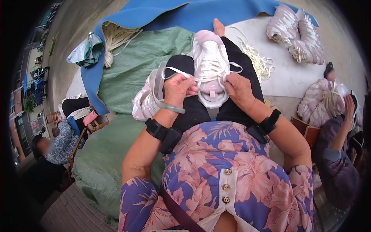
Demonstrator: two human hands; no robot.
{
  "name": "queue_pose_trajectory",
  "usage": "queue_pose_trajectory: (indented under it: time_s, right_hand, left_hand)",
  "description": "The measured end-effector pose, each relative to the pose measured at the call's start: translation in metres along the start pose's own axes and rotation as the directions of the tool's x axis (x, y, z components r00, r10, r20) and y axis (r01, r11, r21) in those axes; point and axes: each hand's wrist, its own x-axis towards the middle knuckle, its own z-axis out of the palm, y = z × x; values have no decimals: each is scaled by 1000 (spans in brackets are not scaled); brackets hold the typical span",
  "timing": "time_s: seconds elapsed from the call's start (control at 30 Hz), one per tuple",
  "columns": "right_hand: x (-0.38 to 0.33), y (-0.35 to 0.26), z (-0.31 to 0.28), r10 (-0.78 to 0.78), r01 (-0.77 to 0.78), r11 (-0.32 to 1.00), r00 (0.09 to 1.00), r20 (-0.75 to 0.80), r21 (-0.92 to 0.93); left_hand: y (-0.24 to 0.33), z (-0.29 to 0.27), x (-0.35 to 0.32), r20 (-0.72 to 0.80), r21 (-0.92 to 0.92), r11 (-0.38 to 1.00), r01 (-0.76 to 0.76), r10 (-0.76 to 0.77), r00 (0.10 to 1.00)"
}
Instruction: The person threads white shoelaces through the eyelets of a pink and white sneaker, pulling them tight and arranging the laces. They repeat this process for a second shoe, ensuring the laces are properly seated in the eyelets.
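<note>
A pink and white sneaker (pixel 210 45) rests on my lap between my dark-trousered legs, its heel end toward me. White lace crosses its tongue in several rows. My left hand (pixel 178 89) is closed beside the shoe's collar, pinching a white shoelace (pixel 174 69) that loops out above the fingers. On the other side, my right hand (pixel 240 89) grips the lace between thumb and forefinger, with a small loop standing off past it. Another pale pink and white shoe bundle (pixel 145 101) lies by my left wrist.
Green sheeting (pixel 150 48) and a blue mat (pixel 170 17) spread ahead. A hank of cream laces (pixel 116 36) lies at the left, loose laces (pixel 258 60) at the right. Bundled shoes (pixel 309 40) stand far right. People sit on both sides; the right one (pixel 338 162) handles a shoe bundle.
</note>
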Motion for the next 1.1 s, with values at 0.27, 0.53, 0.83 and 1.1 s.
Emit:
queue_pose_trajectory:
  time_s: [0.27, 0.53, 0.83, 1.1]
  right_hand:
    - [-8, -14, -15, 46, -27, 986, 992, 114, -163]
    - [-9, -6, -10, 33, 26, 943, 985, 171, -332]
    - [-8, 9, -9, -26, 99, 934, 977, 211, -343]
    - [-7, 3, -8, -40, 86, 953, 986, 162, -290]
  left_hand:
    - [-6, 0, 3, 11, 310, 949, -54, 53, 999]
    - [-5, 6, 6, -54, 279, 958, -60, 78, 995]
    - [-4, 10, 14, -15, 361, 927, -103, 116, 993]
    - [-17, 10, 19, -13, 516, 816, -261, 312, 950]
